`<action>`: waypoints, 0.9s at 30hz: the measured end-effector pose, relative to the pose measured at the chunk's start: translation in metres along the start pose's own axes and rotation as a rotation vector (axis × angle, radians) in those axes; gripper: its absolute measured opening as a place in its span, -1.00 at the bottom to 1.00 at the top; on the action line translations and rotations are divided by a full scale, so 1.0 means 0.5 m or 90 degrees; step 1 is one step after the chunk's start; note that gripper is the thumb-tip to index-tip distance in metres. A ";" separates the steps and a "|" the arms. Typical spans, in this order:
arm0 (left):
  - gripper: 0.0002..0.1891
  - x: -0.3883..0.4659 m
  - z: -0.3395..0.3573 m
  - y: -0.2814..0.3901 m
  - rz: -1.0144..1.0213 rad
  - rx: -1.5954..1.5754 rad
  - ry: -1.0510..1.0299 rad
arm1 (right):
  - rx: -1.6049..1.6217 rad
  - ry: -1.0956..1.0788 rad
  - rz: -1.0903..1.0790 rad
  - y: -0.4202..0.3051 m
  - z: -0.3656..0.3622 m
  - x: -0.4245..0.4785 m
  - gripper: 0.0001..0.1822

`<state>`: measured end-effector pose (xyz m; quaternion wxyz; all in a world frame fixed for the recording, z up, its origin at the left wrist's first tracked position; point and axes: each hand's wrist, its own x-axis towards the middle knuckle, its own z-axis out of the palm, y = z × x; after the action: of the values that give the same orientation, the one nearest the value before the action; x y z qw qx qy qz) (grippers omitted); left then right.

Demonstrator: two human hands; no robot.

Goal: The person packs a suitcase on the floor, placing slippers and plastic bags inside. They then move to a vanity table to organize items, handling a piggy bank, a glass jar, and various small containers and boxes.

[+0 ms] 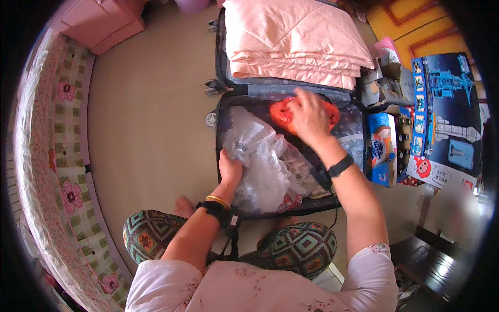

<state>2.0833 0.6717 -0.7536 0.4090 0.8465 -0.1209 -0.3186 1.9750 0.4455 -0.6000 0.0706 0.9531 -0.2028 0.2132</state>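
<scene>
An open suitcase (pixel 290 213) with a dark lining lies on the floor in front of me. In its near half sits a white translucent plastic bag (pixel 259 171). My left hand (pixel 231 168) is at the bag's left side, by the suitcase rim; its fingers are partly hidden, so its grip is unclear. Beyond, a red plastic bag (pixel 281 113) rests near the hinge. My right hand (pixel 312 119) is over this red bag with its fingers on or just above it, slightly blurred. A folded pink quilt (pixel 292 35) fills the far half.
Right of the suitcase stand a blue carton (pixel 382 150), a box of bottles (pixel 402 144), a torn cardboard box (pixel 390 87) and a large printed toy box (pixel 448 117). A bed edge with checked fabric (pixel 72 156) runs along the left. A pink cabinet (pixel 101 23) stands at far left.
</scene>
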 end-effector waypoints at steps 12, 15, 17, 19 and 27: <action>-0.53 0.013 -0.046 0.092 0.377 0.054 0.046 | 0.620 -0.224 0.622 -0.124 0.225 -0.052 -0.79; -0.44 -0.014 -0.051 0.104 0.290 0.053 -0.098 | 0.979 -0.205 0.797 -0.086 0.182 -0.061 -0.82; -0.43 -0.030 -0.063 0.132 0.258 0.074 -0.225 | 1.079 -0.177 0.778 -0.066 0.172 -0.082 -0.83; -0.69 -0.037 -0.047 0.117 0.492 0.086 -0.121 | 1.090 -0.120 0.884 -0.060 0.149 -0.073 -0.83; -0.74 0.035 -0.036 0.117 0.429 0.094 -0.090 | 1.080 -0.097 0.833 -0.059 0.116 -0.095 -0.82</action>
<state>2.1115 0.6377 -0.7078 0.4192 0.7625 -0.4440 -0.2139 1.9701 0.4765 -0.6740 -0.7548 0.4085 -0.4634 0.2206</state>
